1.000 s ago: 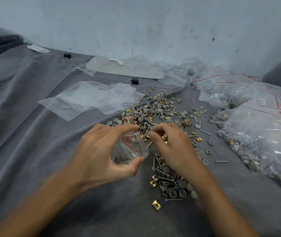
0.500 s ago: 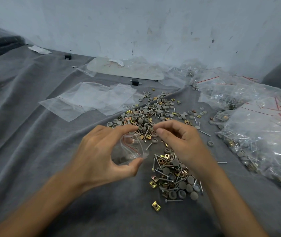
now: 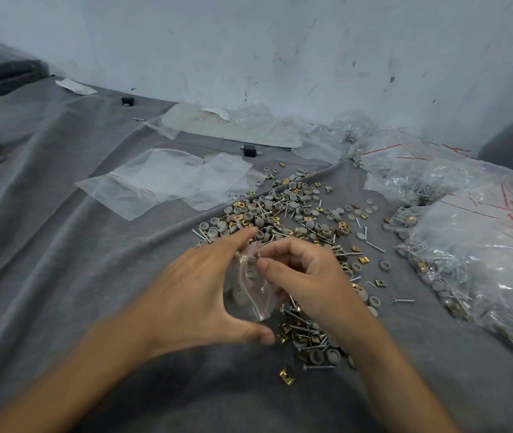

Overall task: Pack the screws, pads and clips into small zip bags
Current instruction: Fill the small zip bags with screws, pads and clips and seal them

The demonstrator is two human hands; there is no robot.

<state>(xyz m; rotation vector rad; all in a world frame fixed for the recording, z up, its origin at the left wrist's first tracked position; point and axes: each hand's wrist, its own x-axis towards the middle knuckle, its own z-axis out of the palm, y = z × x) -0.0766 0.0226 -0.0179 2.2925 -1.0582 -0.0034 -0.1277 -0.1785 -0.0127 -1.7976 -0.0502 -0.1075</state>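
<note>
Because the cloth (image 3: 61, 260) held the parts (image 3: 280, 214) heaped, both hands worked over them; left hand (image 3: 192, 295) gripped the bag (image 3: 249, 295), finger and thumb around it, mouth up for loading; right hand (image 3: 308, 276) bunched at that mouth; pinching what, unclear.

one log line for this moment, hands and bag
left hand: holds zip bag, grey pads inside | right hand: fingers at bag mouth, pinch unclear | loose parts: piled on grey cloth
</note>
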